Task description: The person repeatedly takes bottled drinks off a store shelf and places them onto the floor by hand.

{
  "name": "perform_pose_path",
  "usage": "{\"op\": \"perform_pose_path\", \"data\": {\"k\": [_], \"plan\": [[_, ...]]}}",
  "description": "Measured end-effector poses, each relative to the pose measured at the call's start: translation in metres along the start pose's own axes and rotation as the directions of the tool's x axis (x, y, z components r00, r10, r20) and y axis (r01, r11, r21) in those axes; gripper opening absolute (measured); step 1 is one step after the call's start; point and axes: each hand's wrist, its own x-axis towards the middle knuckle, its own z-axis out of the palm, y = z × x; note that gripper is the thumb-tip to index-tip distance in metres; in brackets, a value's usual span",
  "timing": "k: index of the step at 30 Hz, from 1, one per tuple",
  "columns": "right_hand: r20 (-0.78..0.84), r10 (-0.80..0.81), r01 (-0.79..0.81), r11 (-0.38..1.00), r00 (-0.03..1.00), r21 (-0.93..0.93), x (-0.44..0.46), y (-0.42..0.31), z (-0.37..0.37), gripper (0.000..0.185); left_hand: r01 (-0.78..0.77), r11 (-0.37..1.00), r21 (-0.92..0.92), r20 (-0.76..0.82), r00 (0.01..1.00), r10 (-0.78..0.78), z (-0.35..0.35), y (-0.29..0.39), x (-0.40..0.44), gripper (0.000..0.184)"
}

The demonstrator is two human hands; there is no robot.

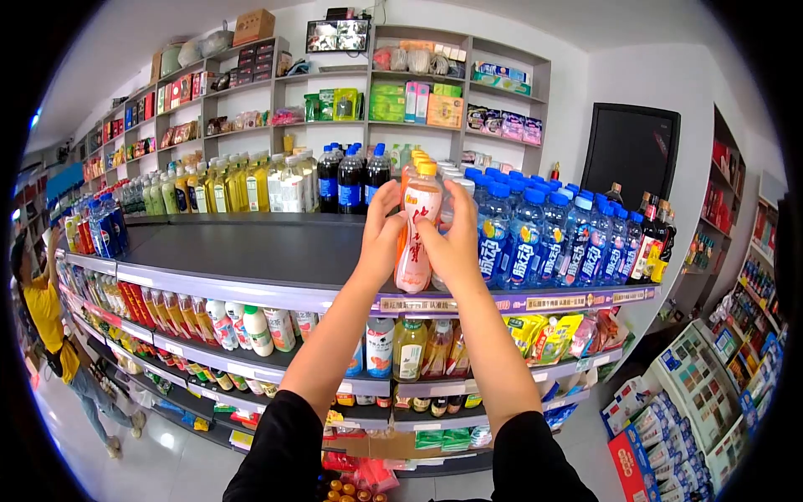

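A clear drink bottle (413, 269) with a yellow cap, pale orange contents and red lettering stands upright at the front edge of the top shelf (276, 255). My left hand (381, 236) grips its left side. From the right, my right hand (453, 249) holds the same bottle, the thumb pressed across its front. The fingertips behind it are partly hidden. More yellow-capped bottles line up directly behind. Close to my right hand stand rows of blue-capped, blue-labelled bottles (495, 230). Dark bottles with blue caps (351, 184) are farther back on the left.
Lower shelves carry a green-labelled bottle (410, 351), cartons and colourful snack bags (554, 336). Dark sauce bottles (648, 247) stand at the right end. A person in a yellow shirt (43, 318) is at the far left. Boxed goods (631, 468) sit on the floor at right.
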Motion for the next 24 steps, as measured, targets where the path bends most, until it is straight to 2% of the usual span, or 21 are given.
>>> {"op": "perform_pose_path", "data": {"k": [1, 2, 5, 6, 8, 15, 17, 20, 21, 24], "plan": [[0.007, -0.024, 0.025, 0.996, 1.0, -0.089, 0.001, 0.002, 0.001, 0.064, 0.013, 1.0, 0.002, -0.016, 1.0, -0.013, 0.003, -0.004, 0.003, 0.053], [0.006, -0.03, 0.031, 0.996, 1.0, -0.086, 0.002, 0.003, 0.002, 0.064, 0.006, 1.0, 0.004, -0.016, 1.0, -0.006, 0.005, -0.008, 0.005, 0.053], [0.005, -0.094, 0.094, 0.987, 0.996, -0.132, 0.004, 0.004, 0.009, 0.063, 0.07, 0.985, -0.155, -0.042, 0.996, -0.077, 0.016, -0.009, 0.01, 0.046], [0.006, -0.095, 0.094, 0.987, 0.996, -0.13, 0.004, 0.001, 0.009, 0.063, 0.069, 0.986, -0.153, -0.043, 0.996, -0.077, 0.016, -0.016, 0.011, 0.046], [0.052, -0.03, 0.036, 0.991, 0.998, -0.129, 0.006, -0.009, 0.008, 0.062, 0.134, 0.938, -0.319, -0.009, 0.99, -0.144, 0.014, -0.028, 0.014, 0.045], [0.001, -0.194, 0.19, 0.96, 0.981, -0.205, 0.0, -0.016, 0.003, 0.057, 0.077, 0.956, -0.284, -0.037, 0.995, -0.091, 0.023, -0.01, 0.006, 0.037], [-0.061, -0.237, 0.222, 0.957, 0.97, -0.187, 0.0, -0.017, 0.001, 0.053, -0.024, 0.993, -0.112, -0.102, 0.995, 0.013, 0.028, -0.005, 0.004, 0.037], [-0.119, -0.259, 0.238, 0.957, 0.959, -0.164, 0.0, -0.016, 0.006, 0.051, -0.049, 0.997, -0.067, -0.108, 0.993, 0.042, 0.027, -0.008, 0.006, 0.037], [-0.116, -0.254, 0.234, 0.958, 0.96, -0.165, 0.0, -0.016, 0.007, 0.051, -0.04, 0.988, -0.146, -0.123, 0.992, 0.022, 0.029, -0.003, 0.005, 0.031], [-0.133, -0.191, 0.179, 0.979, 0.973, -0.092, -0.001, -0.02, 0.007, 0.049, -0.045, 0.99, -0.133, -0.173, 0.985, 0.022, 0.031, -0.006, 0.002, 0.032]]}}
